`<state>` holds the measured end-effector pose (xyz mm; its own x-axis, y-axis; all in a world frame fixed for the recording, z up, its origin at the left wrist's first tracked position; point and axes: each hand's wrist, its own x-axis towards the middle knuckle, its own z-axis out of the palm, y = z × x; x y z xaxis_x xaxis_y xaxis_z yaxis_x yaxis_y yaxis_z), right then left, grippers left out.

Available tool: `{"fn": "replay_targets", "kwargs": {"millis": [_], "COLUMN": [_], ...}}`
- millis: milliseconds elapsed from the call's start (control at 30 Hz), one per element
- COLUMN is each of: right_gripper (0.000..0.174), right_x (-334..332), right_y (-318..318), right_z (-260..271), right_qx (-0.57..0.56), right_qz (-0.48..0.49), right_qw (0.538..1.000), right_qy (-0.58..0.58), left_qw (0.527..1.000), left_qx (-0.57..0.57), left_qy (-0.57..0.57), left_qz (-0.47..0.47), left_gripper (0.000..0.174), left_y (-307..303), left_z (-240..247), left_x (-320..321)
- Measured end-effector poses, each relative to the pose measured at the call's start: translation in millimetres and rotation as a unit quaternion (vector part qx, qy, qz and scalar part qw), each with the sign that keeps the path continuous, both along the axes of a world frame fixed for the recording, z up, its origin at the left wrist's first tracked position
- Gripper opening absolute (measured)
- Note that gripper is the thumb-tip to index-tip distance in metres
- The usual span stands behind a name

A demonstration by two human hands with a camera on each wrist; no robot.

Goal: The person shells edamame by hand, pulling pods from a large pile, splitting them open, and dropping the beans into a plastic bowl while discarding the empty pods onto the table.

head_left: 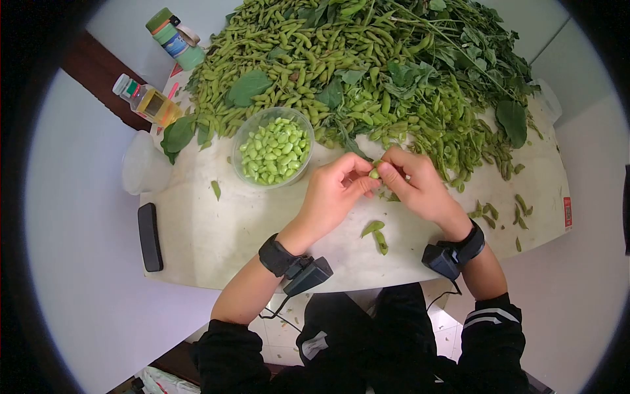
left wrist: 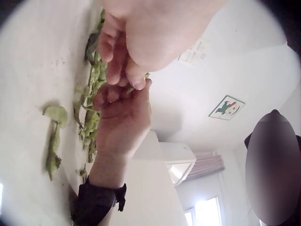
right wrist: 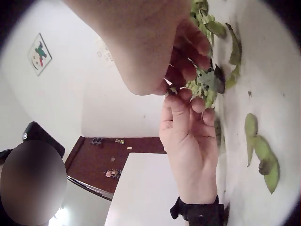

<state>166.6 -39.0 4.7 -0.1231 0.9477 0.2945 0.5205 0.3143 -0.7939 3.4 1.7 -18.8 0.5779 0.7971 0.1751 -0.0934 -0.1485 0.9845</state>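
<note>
Between both hands, above the table, a small green pod is pinched. The left hand grips its left side with thumb and fingers; the right hand pinches its other side, the fingertips of both hands nearly meeting. In the wrist views the hands mostly cover the pod. A clear round bowl of shelled green beans stands left of the left hand. Pods lie on the table just below the hands, seen also as pods in the left wrist view.
A large heap of pods and leafy stems covers the back. At left are a phone, a plastic container, a bottle and a green flask. Loose pods lie at right.
</note>
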Motion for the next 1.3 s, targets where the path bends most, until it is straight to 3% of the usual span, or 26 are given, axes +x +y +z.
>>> {"fn": "replay_targets", "kwargs": {"millis": [67, 233, 300, 400, 467, 500, 567, 600, 667, 900, 1067, 1300], "right_gripper": [0.020, 0.018, 0.017, 0.017, 0.016, 0.016, 0.012, 0.012, 0.010, 0.011, 0.011, 0.011], "right_x": [0, -2, -2, -8, -16, -15, -8, -6, -4, -5, -10, -10], "right_y": [-1, -1, -2, -7, -8, -7, -4, -3, 0, -2, -7, -1], "right_z": [0, 2, 3, 4, 1, 1, 2, 1, -2, -2, -3, -6], "right_qx": [-0.063, -0.035, -0.019, 0.018, -0.008, -0.008, 0.073, 0.074, 0.148, 0.158, -0.031, 0.047], "right_qz": [0.012, -0.012, -0.015, 0.038, 0.083, 0.084, 0.009, 0.008, -0.023, 0.026, 0.036, -0.033], "right_qw": [0.997, 0.999, 1.000, 0.998, 0.984, 0.983, 0.997, 0.997, 0.978, 0.982, 0.993, 0.998], "right_qy": [0.036, 0.006, -0.014, 0.038, 0.160, 0.160, -0.014, -0.015, -0.145, -0.098, 0.105, -0.027], "left_qw": [1.000, 1.000, 0.999, 0.998, 0.997, 0.995, 0.994, 0.992, 0.994, 0.992, 0.995, 0.997], "left_qx": [0.001, 0.023, -0.022, -0.034, -0.058, -0.083, -0.097, -0.111, -0.090, -0.060, -0.028, -0.067], "left_qy": [0.027, 0.011, 0.025, 0.017, 0.025, 0.033, 0.003, -0.029, -0.009, 0.021, 0.023, 0.044], "left_qz": [0.003, 0.006, -0.006, -0.041, -0.047, -0.055, -0.051, -0.048, -0.063, -0.112, -0.089, -0.004], "left_gripper": [0.010, 0.010, 0.015, 0.020, 0.020, 0.020, 0.021, 0.022, 0.026, 0.030, 0.028, 0.026], "left_y": [0, 0, -1, 0, -1, -1, -1, 0, 1, 0, 2, 1], "left_z": [2, 1, 6, 2, 1, 1, 0, 0, -1, 0, -1, 3], "left_x": [-1, 0, -2, -1, -1, -1, -3, -3, -2, -4, -5, -1]}}
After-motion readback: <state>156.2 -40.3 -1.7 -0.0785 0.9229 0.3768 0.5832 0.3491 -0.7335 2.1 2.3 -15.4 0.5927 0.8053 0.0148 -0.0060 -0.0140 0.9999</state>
